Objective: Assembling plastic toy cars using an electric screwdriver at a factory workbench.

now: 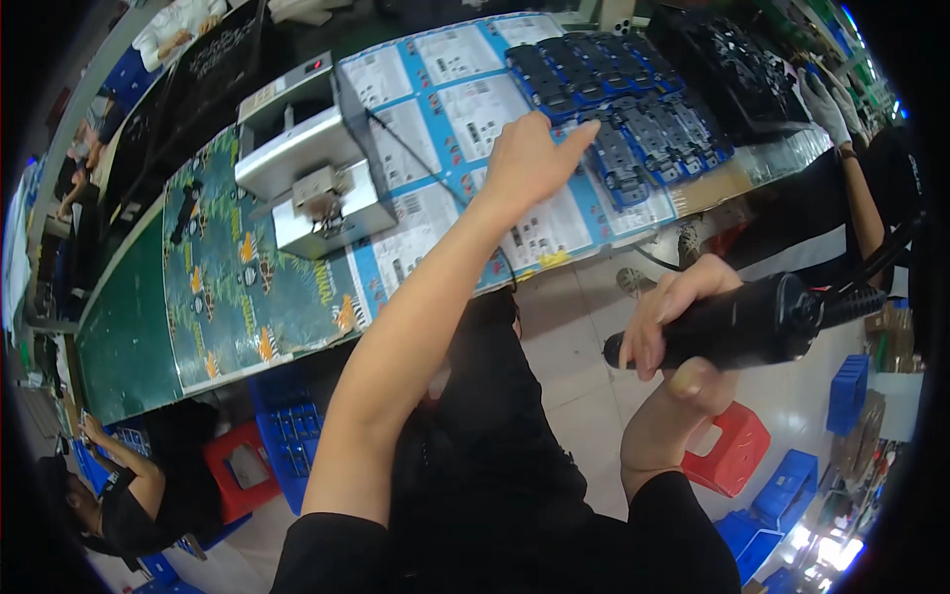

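Observation:
My left hand (529,163) reaches over the table to the near left edge of a group of blue-and-black plastic parts (618,163). Its thumb stands apart from the curled fingers, whose tips are partly hidden; no held thing shows. These parts lie in two rows, dark inside with blue rims. Off the table's front edge, my right hand (678,307) is closed around a thick black power tool that looks like an electric screwdriver (747,322). The tool lies roughly level, its narrow end to the left, with a black cord at its right end.
A metal box-shaped device (317,163) with a cable stands on the table, left of printed sheets (406,148). Black trays (732,74) lie at the far right. A co-worker's gloved hand (826,104) is beside them. Red stools (727,450) and blue bins (787,490) stand below.

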{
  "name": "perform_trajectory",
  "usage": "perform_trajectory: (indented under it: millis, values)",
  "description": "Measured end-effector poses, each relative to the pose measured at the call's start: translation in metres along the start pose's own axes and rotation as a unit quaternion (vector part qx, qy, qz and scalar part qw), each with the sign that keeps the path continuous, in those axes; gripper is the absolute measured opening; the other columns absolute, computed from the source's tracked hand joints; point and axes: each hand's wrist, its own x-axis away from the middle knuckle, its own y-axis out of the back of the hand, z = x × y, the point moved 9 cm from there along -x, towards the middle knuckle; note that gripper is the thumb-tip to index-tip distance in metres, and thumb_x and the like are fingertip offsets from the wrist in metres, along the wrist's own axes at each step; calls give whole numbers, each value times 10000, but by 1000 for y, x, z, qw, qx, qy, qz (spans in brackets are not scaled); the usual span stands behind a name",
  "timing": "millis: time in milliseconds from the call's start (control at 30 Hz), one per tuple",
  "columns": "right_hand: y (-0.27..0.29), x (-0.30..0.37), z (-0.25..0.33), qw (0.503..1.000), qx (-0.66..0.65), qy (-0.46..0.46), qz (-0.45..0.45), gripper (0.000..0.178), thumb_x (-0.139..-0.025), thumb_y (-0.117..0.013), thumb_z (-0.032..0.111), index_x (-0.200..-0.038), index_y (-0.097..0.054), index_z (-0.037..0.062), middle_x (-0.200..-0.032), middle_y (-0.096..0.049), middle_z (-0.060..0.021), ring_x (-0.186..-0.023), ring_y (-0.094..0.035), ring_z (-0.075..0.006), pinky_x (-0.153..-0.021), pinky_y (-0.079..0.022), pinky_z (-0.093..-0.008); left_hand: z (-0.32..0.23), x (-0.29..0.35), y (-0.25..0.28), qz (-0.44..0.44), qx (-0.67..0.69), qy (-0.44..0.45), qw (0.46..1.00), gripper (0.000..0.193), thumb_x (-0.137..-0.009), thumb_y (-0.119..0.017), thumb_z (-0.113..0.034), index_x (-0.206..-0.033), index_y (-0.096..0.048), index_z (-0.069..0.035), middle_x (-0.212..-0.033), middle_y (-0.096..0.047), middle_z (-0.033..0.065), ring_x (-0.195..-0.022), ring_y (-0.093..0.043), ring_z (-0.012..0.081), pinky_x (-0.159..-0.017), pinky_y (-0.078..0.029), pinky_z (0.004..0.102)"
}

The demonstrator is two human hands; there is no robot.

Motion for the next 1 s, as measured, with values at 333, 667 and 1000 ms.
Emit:
perform_trajectory:
  millis: [333, 667, 1000]
  values:
    - [15, 2, 8, 999, 21, 19, -33, 513, -597, -894, 129, -948, -569, -56, -701, -596, -83, -541, -578, -126, -557, -512, -244, -8, -4, -29, -71, 73, -36, 994, 544, -688, -819, -467, -805, -653, 37, -751, -687, 181, -703, -681, 314, -663, -536, 390]
    - [-32, -23, 16, 987, 30, 121, 100, 311, -890, -635, 231, -1013, -448, 14, -695, -506, -71, -492, -479, -135, -521, -468, -284, 65, 197, 142, -67, 636, 93, 763, 297, -951, -601, -187, -1184, -568, -6, -1036, -665, 117, -881, -662, 219, -760, -563, 339]
    - [-210, -108, -66, 963, -11, 215, 164, 102, -923, -527, 94, -986, -512, 15, -705, -529, -85, -563, -538, -183, -608, -503, -375, 163, 239, 228, -180, 611, 79, 767, 203, -969, -606, -175, -1100, -601, -19, -1014, -693, 168, -811, -714, 230, -687, -623, 350]
